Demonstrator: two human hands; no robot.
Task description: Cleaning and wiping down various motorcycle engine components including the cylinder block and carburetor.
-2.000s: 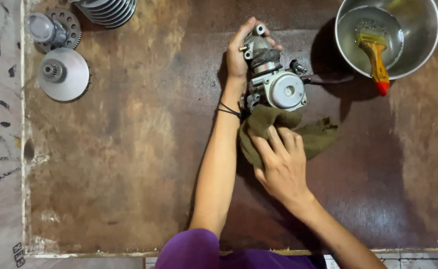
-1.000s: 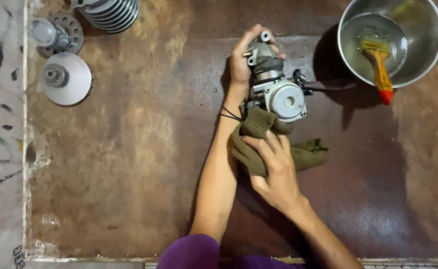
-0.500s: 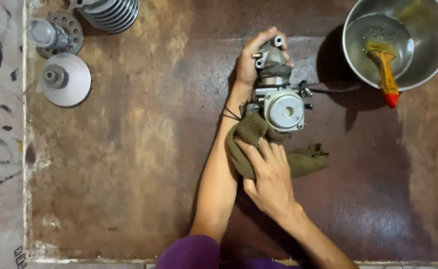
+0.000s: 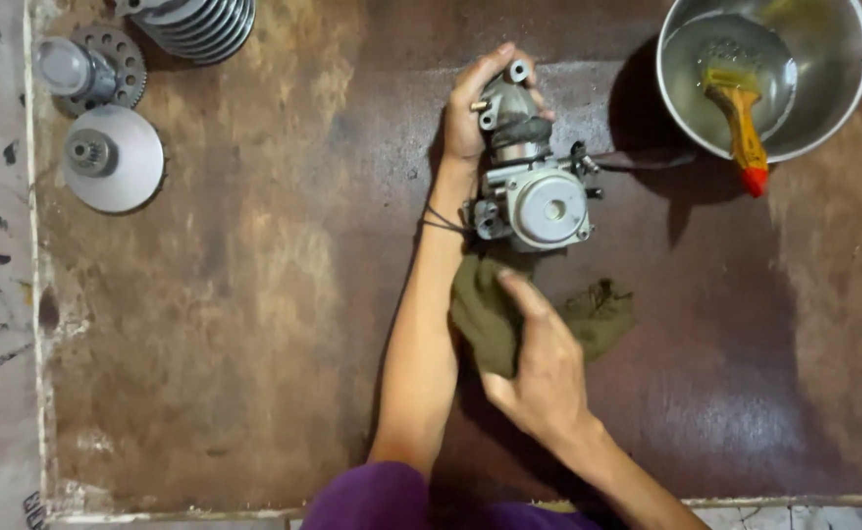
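Carburettor [image 4: 534,186]: cast grey metal body with a round flat cover facing up and a narrower neck with a dark band, lying at upper centre of the brown board [image 4: 235,324]; its underside and left flank are hidden. Left hand [image 4: 475,108]: fingers wrapped around the neck, fingertips out of sight behind the casting, a dark band at the wrist. Right hand [image 4: 539,373]: fingers pressed together on an olive cloth [image 4: 495,319], index finger stretched toward the carburettor base; the cloth is soft, crumpled, partly covered by the hand, one ragged corner showing to the right. Steel bowl [image 4: 823,108]: top right, rim cut off by the frame, holding clear liquid and a brush [image 4: 735,113] with a yellow handle and red tip. Top left: finned cylinder [image 4: 195,25], cut off; toothed gear part [image 4: 92,69]; smooth pulley disc [image 4: 112,157]. Board surface stained, worn, bare across the left middle and lower right; pale floor beyond its left edge.
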